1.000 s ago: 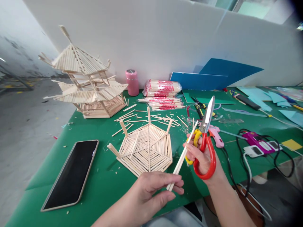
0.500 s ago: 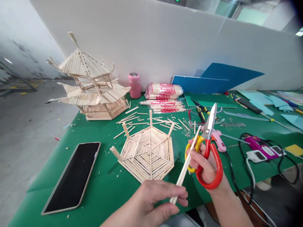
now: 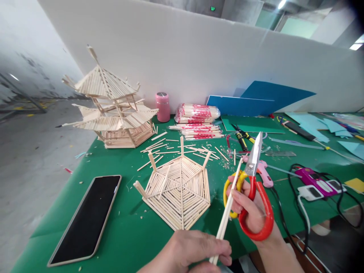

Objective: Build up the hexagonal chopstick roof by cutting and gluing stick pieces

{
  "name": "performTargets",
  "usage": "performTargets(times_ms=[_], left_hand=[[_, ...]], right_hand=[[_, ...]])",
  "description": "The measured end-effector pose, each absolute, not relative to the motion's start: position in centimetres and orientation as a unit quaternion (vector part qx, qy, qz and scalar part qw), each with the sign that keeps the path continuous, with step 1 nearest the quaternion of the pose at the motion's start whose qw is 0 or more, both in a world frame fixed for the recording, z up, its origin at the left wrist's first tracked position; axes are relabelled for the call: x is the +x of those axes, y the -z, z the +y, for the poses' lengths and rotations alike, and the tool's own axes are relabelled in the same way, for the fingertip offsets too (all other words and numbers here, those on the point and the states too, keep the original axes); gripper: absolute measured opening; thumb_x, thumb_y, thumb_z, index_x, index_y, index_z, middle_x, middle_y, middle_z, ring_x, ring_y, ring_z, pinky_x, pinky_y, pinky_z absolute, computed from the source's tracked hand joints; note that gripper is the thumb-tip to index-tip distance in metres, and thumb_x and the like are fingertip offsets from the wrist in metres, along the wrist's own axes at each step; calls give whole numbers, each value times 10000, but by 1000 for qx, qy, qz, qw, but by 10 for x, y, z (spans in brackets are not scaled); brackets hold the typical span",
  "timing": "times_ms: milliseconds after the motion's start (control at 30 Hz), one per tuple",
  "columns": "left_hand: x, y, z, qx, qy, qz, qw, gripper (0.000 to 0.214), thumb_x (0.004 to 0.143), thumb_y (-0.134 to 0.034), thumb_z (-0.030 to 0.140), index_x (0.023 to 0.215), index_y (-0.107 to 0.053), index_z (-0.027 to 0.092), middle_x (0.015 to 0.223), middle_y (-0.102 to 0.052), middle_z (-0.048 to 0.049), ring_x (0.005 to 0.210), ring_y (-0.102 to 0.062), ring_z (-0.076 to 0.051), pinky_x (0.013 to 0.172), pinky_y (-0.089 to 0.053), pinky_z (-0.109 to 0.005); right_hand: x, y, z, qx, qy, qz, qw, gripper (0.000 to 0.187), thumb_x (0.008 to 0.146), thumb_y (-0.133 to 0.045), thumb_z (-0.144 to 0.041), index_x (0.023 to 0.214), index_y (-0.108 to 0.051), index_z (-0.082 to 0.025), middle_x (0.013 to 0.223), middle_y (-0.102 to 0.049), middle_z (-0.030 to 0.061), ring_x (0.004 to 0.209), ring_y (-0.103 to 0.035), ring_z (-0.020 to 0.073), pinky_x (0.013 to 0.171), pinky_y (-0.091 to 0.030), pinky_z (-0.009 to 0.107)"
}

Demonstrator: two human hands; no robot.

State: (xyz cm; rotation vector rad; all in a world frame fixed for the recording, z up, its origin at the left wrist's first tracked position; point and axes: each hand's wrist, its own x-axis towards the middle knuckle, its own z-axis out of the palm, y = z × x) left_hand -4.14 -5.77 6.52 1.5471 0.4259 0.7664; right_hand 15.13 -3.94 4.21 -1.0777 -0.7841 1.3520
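Note:
My left hand (image 3: 196, 250) pinches the lower end of a pair of pale wooden chopsticks (image 3: 229, 208) that slant up to the right. My right hand (image 3: 251, 210) grips scissors (image 3: 251, 185) with one red and one yellow handle; the blades are closed and point upward, just right of the chopsticks' upper end. On the green mat (image 3: 125, 227) in front lies a flat hexagonal panel of glued sticks (image 3: 178, 187) with short posts at its corners. A finished stick pagoda model (image 3: 113, 110) stands at the back left.
A dark phone (image 3: 85, 218) lies at the left. Loose cut sticks (image 3: 182, 146), packed chopsticks (image 3: 197, 119) and a pink cup (image 3: 162, 107) sit further back. Pliers (image 3: 241, 138), a pink glue gun (image 3: 263, 170), a power strip (image 3: 318, 185) with cables and blue sheets (image 3: 261, 98) fill the right.
Both hands have dropped lower in the picture and shifted slightly right as the view tilted up. The hold on the chopsticks and scissors is unchanged.

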Motion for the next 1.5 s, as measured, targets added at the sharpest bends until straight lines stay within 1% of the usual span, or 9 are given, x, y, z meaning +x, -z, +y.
performTargets(times_ms=[167, 333, 500, 733, 900, 1067, 1267, 1400, 1500], left_hand=[[-39, -66, -59, 682, -320, 200, 627, 323, 836, -458, 299, 1108, -592, 189, 935, -686, -117, 861, -638, -171, 778, -475, -219], [-39, -61, -63, 662, -311, 226, 643, 347, 815, -470, 375, 1072, -619, 196, 903, -692, -117, 812, -649, -178, 721, -501, -219], [-40, -60, -65, 660, -303, 239, 645, 377, 814, -433, 433, 1073, -617, 229, 918, -693, -93, 814, -649, -175, 751, -495, -233], [-37, -62, -65, 660, -349, 203, 634, 319, 824, -472, 321, 1016, -653, 143, 867, -700, -142, 830, -651, -188, 767, -485, -218], [-39, -56, -63, 669, -338, 211, 627, 288, 827, -476, 264, 1061, -624, 183, 886, -700, -108, 798, -655, -170, 739, -495, -227], [-42, -49, -61, 650, -347, 226, 638, 286, 812, -478, 159, 1063, -614, 176, 883, -696, -113, 827, -639, -171, 755, -491, -249], [-43, -46, -75, 510, -370, 258, 733, 422, 778, -548, 136, 1153, -508, 324, 1039, -628, -51, 928, -601, -183, 846, -453, -334], [-40, -45, -73, 470, -353, 263, 765, 469, 787, -540, 135, 1215, -430, 292, 999, -629, -67, 907, -609, -186, 832, -450, -342], [-36, -39, -71, 449, -378, 266, 765, 453, 801, -518, 131, 1214, -418, 287, 965, -639, -54, 868, -625, -174, 816, -456, -326]], right_hand=[[150, -44, -41, -457, -577, -322, 595, 319, 670, -654, -259, 958, -533, -197, 634, -530, -21, 397, -380, 41, 367, -313, 177], [150, -45, -41, -464, -565, -348, 587, 304, 683, -630, -288, 952, -534, -183, 581, -485, -33, 388, -357, 52, 364, -311, 198], [148, -46, -43, -470, -575, -346, 573, 321, 680, -637, -313, 955, -528, -189, 589, -489, -31, 383, -367, 51, 358, -312, 192], [146, -46, -45, -464, -577, -346, 576, 301, 684, -639, -284, 948, -533, -186, 581, -480, -38, 397, -378, 53, 381, -330, 197], [148, -45, -44, -478, -556, -337, 590, 313, 673, -650, -273, 954, -530, -205, 606, -499, -28, 411, -406, 67, 377, -337, 210], [147, -42, -43, -513, -507, -328, 610, 320, 661, -667, -249, 947, -527, -218, 596, -500, -44, 427, -426, 67, 396, -364, 205], [145, -44, -40, -539, -510, -318, 590, 350, 654, -685, -257, 959, -524, -203, 602, -484, -66, 432, -416, 41, 413, -369, 177], [144, -45, -34, -535, -483, -311, 620, 355, 622, -701, -258, 926, -531, -188, 551, -467, -81, 399, -385, 32, 393, -342, 175], [146, -45, -31, -536, -463, -315, 632, 367, 608, -702, -260, 921, -524, -189, 556, -470, -81, 390, -385, 34, 384, -331, 178]])
